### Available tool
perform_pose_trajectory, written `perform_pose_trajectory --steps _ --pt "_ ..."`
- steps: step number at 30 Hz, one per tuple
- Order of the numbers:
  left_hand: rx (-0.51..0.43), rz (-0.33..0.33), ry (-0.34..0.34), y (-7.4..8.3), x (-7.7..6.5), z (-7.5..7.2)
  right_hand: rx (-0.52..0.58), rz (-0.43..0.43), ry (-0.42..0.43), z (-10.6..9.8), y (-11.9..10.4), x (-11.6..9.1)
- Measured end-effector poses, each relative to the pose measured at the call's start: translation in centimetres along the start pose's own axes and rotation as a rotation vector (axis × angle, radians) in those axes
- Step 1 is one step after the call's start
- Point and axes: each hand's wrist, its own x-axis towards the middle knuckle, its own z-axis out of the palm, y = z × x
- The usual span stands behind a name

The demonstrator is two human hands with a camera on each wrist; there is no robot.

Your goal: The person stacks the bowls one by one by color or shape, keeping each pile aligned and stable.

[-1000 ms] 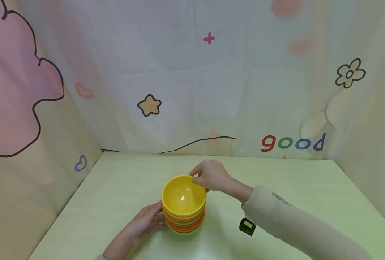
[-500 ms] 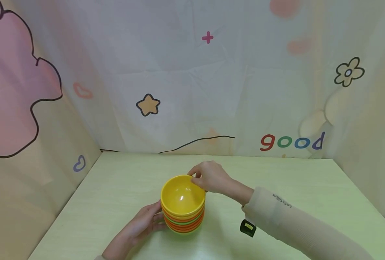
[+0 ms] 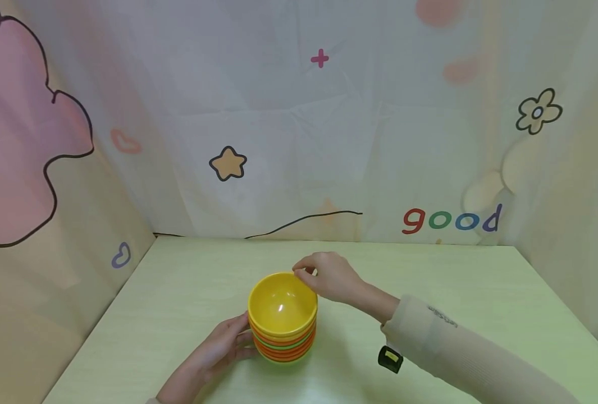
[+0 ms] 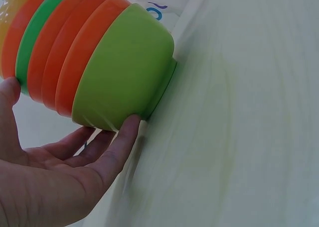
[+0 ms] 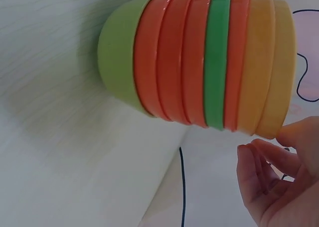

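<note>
A stack of nested bowls [image 3: 282,336] stands upright on the table in the head view. From the top come yellow bowls [image 5: 276,62], an orange one, a green bowl [image 5: 218,62], more orange ones and a light green bowl [image 4: 124,67] at the base. My left hand [image 3: 223,342] touches the stack's left side, thumb by the green bowl and extended fingers along the lowest bowl. My right hand [image 3: 331,275] is at the top yellow bowl's far right rim. In the right wrist view its thumb tip meets that rim; the other fingers curve loosely, apart from the bowls.
The pale green tabletop [image 3: 430,314] spreads around the stack. Behind it hangs a printed curtain [image 3: 278,112], with more curtain along both sides. A small dark device [image 3: 391,359] is at my right sleeve [image 3: 430,331].
My right thumb has come out from inside the top yellow bowl to its rim, and the hand has shifted slightly right. The left hand still touches the stack, which stays in place.
</note>
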Motion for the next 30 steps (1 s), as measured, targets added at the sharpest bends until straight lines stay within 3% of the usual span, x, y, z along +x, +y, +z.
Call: perform_pose_trajectory --steps 13,23,30 --pt "0.062 0.025 0.006 0.8 -0.2 -0.6 -0.026 -0.03 0.11 0.0 3.3 -1.0" --pt "0.239 0.074 0.131 3.1 0.9 -1.4 -0.081 -0.052 0.152 -0.3 5.7 -2.1" --pt "0.391 0.137 0.139 4.8 2.1 -2.2 -0.15 -0.08 0.178 0.0 7.7 -3.1"
